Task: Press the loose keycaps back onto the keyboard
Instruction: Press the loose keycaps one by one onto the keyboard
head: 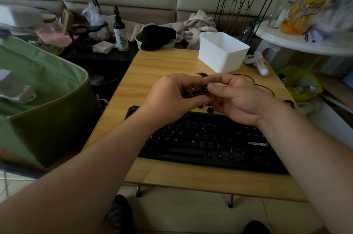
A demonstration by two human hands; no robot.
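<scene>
Two hands, left point(172, 98) and right point(236, 100), meet at the centre of the frame. One keyboard point(210, 142) lies below them. One white bin point(222, 52) stands upper centre. About three loose keycaps point(209, 109) lie between hands and keyboard; more are half hidden. One bottle point(120, 33) stands upper left.

The keyboard point(208, 142) is black with white legends and a white brand mark. The loose keycaps point(205, 106) are black, as is the cable point(248, 79). The table point(152, 73) shows yellowish wood grain. The bin point(222, 52) is plain white. The fabric box point(47, 88) is green with tan edging. The cloth point(196, 25) is cream.
</scene>
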